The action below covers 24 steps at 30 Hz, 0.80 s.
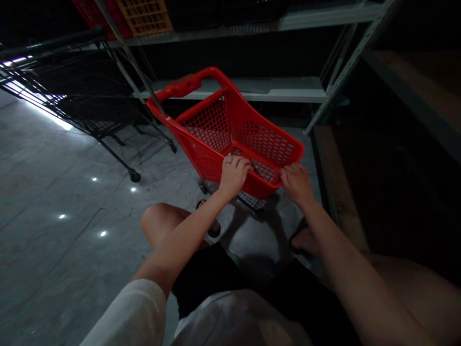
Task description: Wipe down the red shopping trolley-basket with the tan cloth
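Observation:
A small red plastic shopping cart [248, 108] with perforated walls stands on the floor before me, its handle at the far left end. Its basket looks empty. My left hand [235, 174] is closed over the near rim, fingers curled inward over the edge. At the near right corner, my right hand [296, 181] has its fingers bent over the rim. Both hands touch the cart; the fingertips are partly hidden. Beneath the basket a lower rack and wheels show in shadow.
Behind the cart stands a metal shelving unit [298, 95], with a yellow crate [146, 17] and a red crate on its upper level. A dark wire shopping cart [77, 89] is at the left. A wooden ledge [345, 206] runs along the dark right side.

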Each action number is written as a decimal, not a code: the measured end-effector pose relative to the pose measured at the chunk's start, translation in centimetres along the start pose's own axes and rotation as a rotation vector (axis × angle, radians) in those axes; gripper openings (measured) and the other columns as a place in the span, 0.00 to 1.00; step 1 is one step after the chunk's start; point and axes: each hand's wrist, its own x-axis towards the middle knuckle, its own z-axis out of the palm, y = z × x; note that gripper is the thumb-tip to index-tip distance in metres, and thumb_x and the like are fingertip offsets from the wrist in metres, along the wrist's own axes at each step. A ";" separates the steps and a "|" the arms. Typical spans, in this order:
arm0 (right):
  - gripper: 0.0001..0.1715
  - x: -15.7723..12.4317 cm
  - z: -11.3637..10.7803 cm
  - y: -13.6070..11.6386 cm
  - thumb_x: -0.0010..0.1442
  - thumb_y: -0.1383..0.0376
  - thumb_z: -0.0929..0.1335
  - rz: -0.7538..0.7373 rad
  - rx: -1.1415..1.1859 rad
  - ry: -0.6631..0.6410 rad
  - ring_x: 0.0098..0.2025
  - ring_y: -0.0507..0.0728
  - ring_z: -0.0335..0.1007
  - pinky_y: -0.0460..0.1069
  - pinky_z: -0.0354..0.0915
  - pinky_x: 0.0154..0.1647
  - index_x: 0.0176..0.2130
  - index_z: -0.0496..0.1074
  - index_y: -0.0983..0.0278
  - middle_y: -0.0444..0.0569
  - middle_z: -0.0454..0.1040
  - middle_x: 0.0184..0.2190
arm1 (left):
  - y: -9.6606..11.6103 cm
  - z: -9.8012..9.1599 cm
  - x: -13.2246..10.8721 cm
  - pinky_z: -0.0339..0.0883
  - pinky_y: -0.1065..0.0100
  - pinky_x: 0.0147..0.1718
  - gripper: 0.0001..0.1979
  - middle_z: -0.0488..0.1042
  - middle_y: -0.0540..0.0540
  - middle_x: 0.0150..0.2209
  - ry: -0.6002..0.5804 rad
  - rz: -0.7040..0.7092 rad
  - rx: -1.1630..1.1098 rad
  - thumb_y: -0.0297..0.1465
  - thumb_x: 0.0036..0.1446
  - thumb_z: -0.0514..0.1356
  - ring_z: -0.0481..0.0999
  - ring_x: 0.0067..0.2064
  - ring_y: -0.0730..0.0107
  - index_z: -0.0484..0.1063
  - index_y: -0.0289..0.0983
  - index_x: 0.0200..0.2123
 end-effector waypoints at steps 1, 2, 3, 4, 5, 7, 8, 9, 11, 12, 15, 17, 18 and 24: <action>0.25 -0.1 -0.4 0.0 0.73 0.63 0.56 -0.008 -0.017 -0.021 0.41 0.63 0.71 0.59 0.61 0.54 0.32 0.75 0.62 0.55 0.80 0.33 | -0.3 -0.1 -0.4 0.57 0.49 0.73 0.14 0.80 0.42 0.53 -0.020 0.025 -0.030 0.34 0.75 0.54 0.76 0.59 0.58 0.77 0.41 0.54; 0.25 -0.2 -0.9 -0.1 0.73 0.62 0.57 -0.017 -0.033 -0.046 0.40 0.63 0.71 0.59 0.61 0.52 0.31 0.76 0.62 0.55 0.81 0.33 | -1.0 -0.2 -0.8 0.58 0.49 0.72 0.13 0.79 0.42 0.54 -0.032 0.031 -0.053 0.34 0.74 0.55 0.75 0.60 0.58 0.77 0.43 0.55; 0.25 -0.3 -1.3 -0.3 0.73 0.62 0.58 -0.026 -0.046 -0.072 0.40 0.63 0.71 0.58 0.60 0.51 0.31 0.76 0.62 0.55 0.81 0.32 | -1.8 -0.5 -1.1 0.60 0.49 0.71 0.13 0.79 0.42 0.55 -0.023 0.002 -0.070 0.34 0.74 0.56 0.75 0.61 0.57 0.77 0.44 0.55; 0.25 -0.4 -1.5 -0.5 0.72 0.63 0.58 -0.033 -0.056 -0.095 0.39 0.62 0.71 0.58 0.60 0.50 0.30 0.76 0.62 0.55 0.82 0.32 | -2.8 -0.8 -1.2 0.61 0.48 0.71 0.13 0.78 0.40 0.55 0.021 -0.069 -0.081 0.33 0.73 0.56 0.75 0.62 0.56 0.77 0.44 0.55; 0.25 -0.5 -1.8 -0.7 0.71 0.63 0.59 -0.037 -0.061 -0.114 0.38 0.62 0.71 0.58 0.59 0.49 0.29 0.76 0.62 0.54 0.82 0.31 | -3.9 -1.1 -1.3 0.62 0.48 0.70 0.14 0.76 0.39 0.56 0.103 -0.181 -0.087 0.33 0.73 0.55 0.74 0.63 0.54 0.77 0.43 0.55; 0.24 -0.7 -1.9 -0.9 0.70 0.64 0.59 -0.037 -0.063 -0.132 0.38 0.62 0.71 0.58 0.59 0.49 0.27 0.76 0.62 0.53 0.81 0.30 | -5.8 -1.7 -1.1 0.62 0.47 0.70 0.17 0.72 0.34 0.59 0.340 -0.461 -0.096 0.31 0.74 0.51 0.70 0.66 0.52 0.75 0.40 0.58; 0.24 -0.8 -1.8 -1.0 0.69 0.65 0.59 -0.032 -0.060 -0.133 0.38 0.62 0.71 0.58 0.59 0.49 0.27 0.76 0.62 0.53 0.82 0.30 | -6.5 -1.8 -0.9 0.61 0.47 0.71 0.19 0.69 0.33 0.61 0.456 -0.590 -0.100 0.31 0.74 0.50 0.68 0.68 0.52 0.73 0.39 0.62; 0.24 -0.8 -1.8 -0.9 0.69 0.65 0.59 -0.025 -0.055 -0.133 0.39 0.62 0.71 0.59 0.59 0.50 0.27 0.77 0.61 0.52 0.82 0.31 | -6.9 -1.8 -0.6 0.61 0.47 0.71 0.22 0.67 0.32 0.63 0.550 -0.691 -0.103 0.30 0.74 0.48 0.67 0.69 0.53 0.70 0.38 0.65; 0.24 -0.8 -1.6 -0.8 0.68 0.65 0.60 -0.004 -0.053 -0.140 0.40 0.63 0.73 0.60 0.60 0.51 0.28 0.78 0.61 0.52 0.83 0.32 | -7.1 -1.3 0.0 0.61 0.47 0.72 0.25 0.64 0.30 0.65 0.656 -0.799 -0.094 0.30 0.74 0.47 0.66 0.71 0.55 0.64 0.38 0.71; 0.24 -0.6 -1.6 -0.7 0.68 0.64 0.60 0.001 -0.057 -0.151 0.40 0.64 0.73 0.60 0.61 0.52 0.28 0.78 0.61 0.53 0.83 0.32 | -6.9 -0.8 0.3 0.61 0.47 0.72 0.26 0.64 0.30 0.67 0.683 -0.817 -0.072 0.29 0.75 0.46 0.66 0.71 0.56 0.61 0.39 0.72; 0.26 0.3 -1.9 -1.9 0.71 0.58 0.60 -0.009 0.001 -0.235 0.40 0.65 0.77 0.60 0.64 0.50 0.31 0.80 0.60 0.54 0.84 0.34 | -5.8 1.2 0.4 0.67 0.47 0.69 0.28 0.65 0.33 0.70 0.725 -0.774 0.013 0.29 0.75 0.46 0.66 0.73 0.58 0.57 0.44 0.75; 0.27 1.5 -2.2 -4.1 0.75 0.55 0.58 -0.028 0.139 -0.315 0.41 0.65 0.79 0.58 0.67 0.47 0.39 0.82 0.59 0.53 0.86 0.39 | -5.0 2.6 -0.1 0.72 0.49 0.67 0.29 0.68 0.37 0.70 0.713 -0.719 0.024 0.29 0.76 0.46 0.68 0.72 0.61 0.55 0.48 0.76; 0.27 2.1 -2.3 -5.6 0.76 0.53 0.57 -0.040 0.201 -0.341 0.43 0.64 0.81 0.56 0.68 0.45 0.45 0.82 0.58 0.53 0.86 0.42 | -4.6 3.2 -0.5 0.73 0.50 0.66 0.29 0.71 0.38 0.69 0.695 -0.702 0.012 0.28 0.75 0.47 0.70 0.72 0.62 0.55 0.48 0.76; 0.25 5.7 -1.6 -12.0 0.77 0.57 0.58 -0.051 -0.095 -0.268 0.34 0.64 0.80 0.53 0.62 0.31 0.63 0.72 0.63 0.59 0.85 0.41 | -2.3 6.1 -4.8 0.77 0.54 0.62 0.25 0.76 0.39 0.64 0.553 -0.598 -0.099 0.23 0.71 0.49 0.76 0.66 0.63 0.71 0.45 0.65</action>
